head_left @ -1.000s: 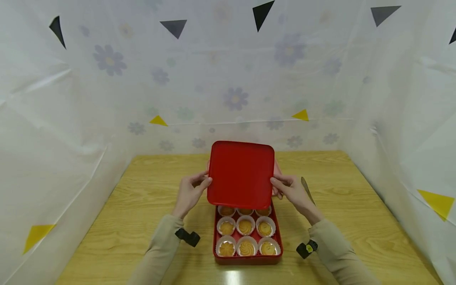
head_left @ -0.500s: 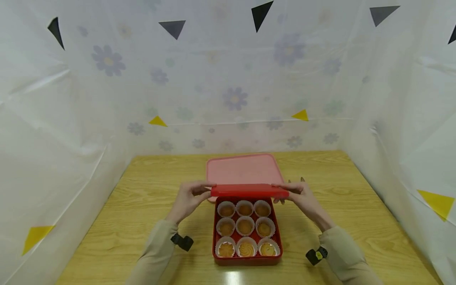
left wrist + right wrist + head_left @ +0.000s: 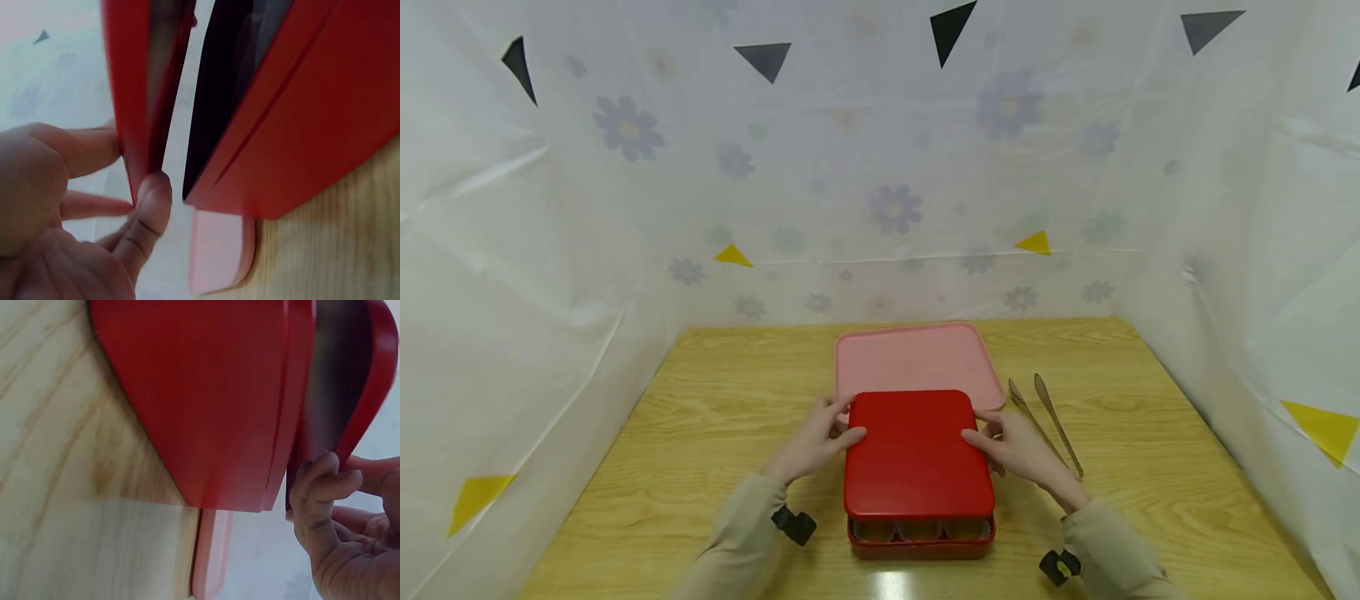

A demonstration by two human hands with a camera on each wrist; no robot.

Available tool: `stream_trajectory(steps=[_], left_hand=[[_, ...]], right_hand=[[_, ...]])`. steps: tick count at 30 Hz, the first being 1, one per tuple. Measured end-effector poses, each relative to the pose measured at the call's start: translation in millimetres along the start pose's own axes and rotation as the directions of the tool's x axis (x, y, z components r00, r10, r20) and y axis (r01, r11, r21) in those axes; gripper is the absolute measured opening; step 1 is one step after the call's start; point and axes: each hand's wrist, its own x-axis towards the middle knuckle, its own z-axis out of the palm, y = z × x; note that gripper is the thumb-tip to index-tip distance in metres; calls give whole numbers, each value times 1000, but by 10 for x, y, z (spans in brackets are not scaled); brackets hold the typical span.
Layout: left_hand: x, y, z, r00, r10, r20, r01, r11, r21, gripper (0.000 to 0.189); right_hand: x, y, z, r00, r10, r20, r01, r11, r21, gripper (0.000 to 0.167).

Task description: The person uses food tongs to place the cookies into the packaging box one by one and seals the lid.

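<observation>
Both hands hold a red box lid [image 3: 917, 454] by its two sides, close over the red box [image 3: 922, 550]. My left hand [image 3: 812, 440] pinches the lid's left edge, thumb on top in the head view. On the opposite edge, my right hand [image 3: 1017, 446] grips with the thumb above and fingers below. A gap between lid and box shows in both wrist views, where the box wall [image 3: 300, 137] stands apart from the lid rim [image 3: 128, 81]. Along the near side, the front row of white paper cups [image 3: 919, 530] peeks out; the cookies behind are hidden under the lid.
Behind the box lies a pink tray [image 3: 917, 358], partly covered by the lid in the head view. Metal tongs [image 3: 1051, 417] rest on the wooden table [image 3: 737, 375], to the right near my right hand. White floral sheeting [image 3: 887, 167] hangs around the table.
The lid, upright at first, has been tipped flat and brought forward and down over the box, hiding most cookies. Both hands moved with it; the pink tray and tongs came into fuller view.
</observation>
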Motion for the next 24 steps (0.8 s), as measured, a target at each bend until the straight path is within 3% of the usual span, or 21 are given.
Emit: stream_trajectory(steps=[4,13,24], left_hand=[[-16,43,73,998,-60,-3,60,998,31,69],[-38,62,140,997,-78,-3,78,997,24,34],[-61,51,184,996,-93,-19,93,995,20,43]], right_hand=[[-14,-15,35,999,-32,35,33,998,-50,51],[-41,-13,42,996,-35,85,41,997,-67,37],[-54,30,46,996,-36,86,44,995,-86,31]])
